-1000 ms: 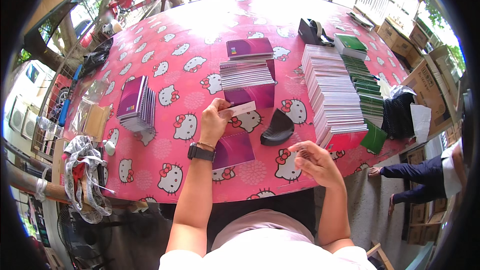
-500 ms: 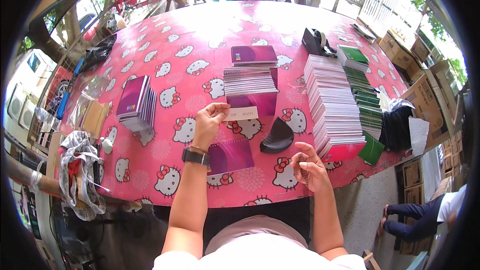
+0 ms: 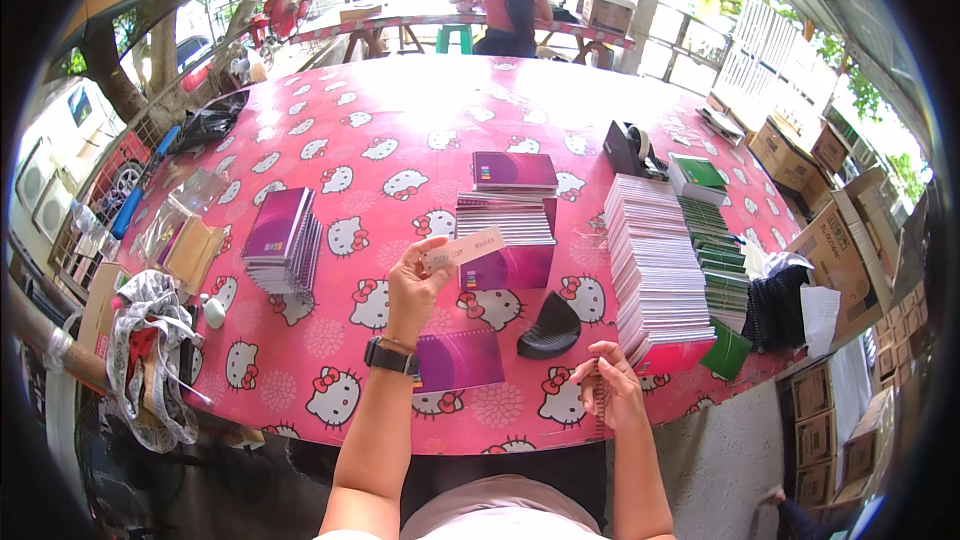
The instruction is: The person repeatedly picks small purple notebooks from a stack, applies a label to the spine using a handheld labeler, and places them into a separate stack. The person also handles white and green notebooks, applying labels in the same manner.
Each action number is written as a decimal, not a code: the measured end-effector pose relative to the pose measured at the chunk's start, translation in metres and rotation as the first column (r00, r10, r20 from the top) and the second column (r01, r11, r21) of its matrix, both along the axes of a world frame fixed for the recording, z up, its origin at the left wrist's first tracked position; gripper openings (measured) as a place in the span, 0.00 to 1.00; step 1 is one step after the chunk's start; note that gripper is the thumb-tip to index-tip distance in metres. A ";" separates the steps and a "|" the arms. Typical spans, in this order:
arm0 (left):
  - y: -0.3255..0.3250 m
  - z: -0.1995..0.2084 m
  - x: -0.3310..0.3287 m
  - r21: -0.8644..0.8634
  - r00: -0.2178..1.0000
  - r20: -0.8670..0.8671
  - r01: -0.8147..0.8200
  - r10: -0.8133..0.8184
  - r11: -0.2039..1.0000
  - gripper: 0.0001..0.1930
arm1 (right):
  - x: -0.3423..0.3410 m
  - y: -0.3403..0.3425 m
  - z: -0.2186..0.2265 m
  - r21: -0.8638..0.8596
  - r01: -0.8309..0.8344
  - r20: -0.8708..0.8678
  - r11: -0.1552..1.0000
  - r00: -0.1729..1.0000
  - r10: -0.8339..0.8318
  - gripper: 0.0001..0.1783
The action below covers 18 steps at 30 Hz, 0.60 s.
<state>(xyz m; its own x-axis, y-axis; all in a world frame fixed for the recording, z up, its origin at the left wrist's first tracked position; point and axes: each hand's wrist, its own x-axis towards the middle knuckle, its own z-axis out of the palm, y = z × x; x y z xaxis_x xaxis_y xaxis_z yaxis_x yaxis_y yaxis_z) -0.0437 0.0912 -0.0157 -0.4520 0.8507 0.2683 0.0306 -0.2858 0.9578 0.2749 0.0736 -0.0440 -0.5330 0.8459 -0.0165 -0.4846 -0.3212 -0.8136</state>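
Between the thumb and fingers of my left hand (image 3: 415,285) is a small beige paper slip (image 3: 478,246) with handwriting, tilted up over the near end of a row of purple notebooks (image 3: 508,268). Below that wrist lies a single purple spiral notebook (image 3: 465,360) on the table. My right hand (image 3: 622,392) is closed at the table's near edge on a thin brownish coil (image 3: 599,408), which looks like a spiral binding. A black half-moon-shaped object (image 3: 550,325) rests between the hands. Purple notebooks also form a stack (image 3: 280,240) on the left.
A long row of white-edged notebooks (image 3: 655,270) and green notebooks (image 3: 722,260) line the right side, with a black tape dispenser (image 3: 630,152) behind. Black coils (image 3: 778,312) lie at the right edge. Fabric (image 3: 150,360) hangs at the left edge. A person (image 3: 508,5) sits at a far table.
The view has tipped upward, showing more of the far table. My left hand has turned the slip to a slant. At the right, the passing person has mostly left view.
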 end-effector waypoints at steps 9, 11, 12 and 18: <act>0.001 0.000 -0.004 0.017 1.000 0.004 0.003 -0.003 1.000 0.21 | 0.000 0.002 -0.008 0.041 0.012 0.041 0.999 0.999 -0.013 0.11; 0.001 0.000 -0.005 0.014 1.000 -0.011 -0.008 0.008 1.000 0.21 | 0.000 0.004 -0.005 0.013 -0.034 0.003 0.999 0.999 0.034 0.11; 0.001 -0.001 -0.006 0.016 1.000 -0.005 -0.012 0.012 1.000 0.21 | 0.000 0.006 -0.004 0.000 -0.057 -0.017 0.998 0.998 0.057 0.11; 0.000 0.004 -0.003 0.022 0.997 0.063 -0.039 0.037 0.999 0.21 | 0.003 0.012 -0.006 -0.022 -0.111 -0.076 0.994 0.991 0.109 0.09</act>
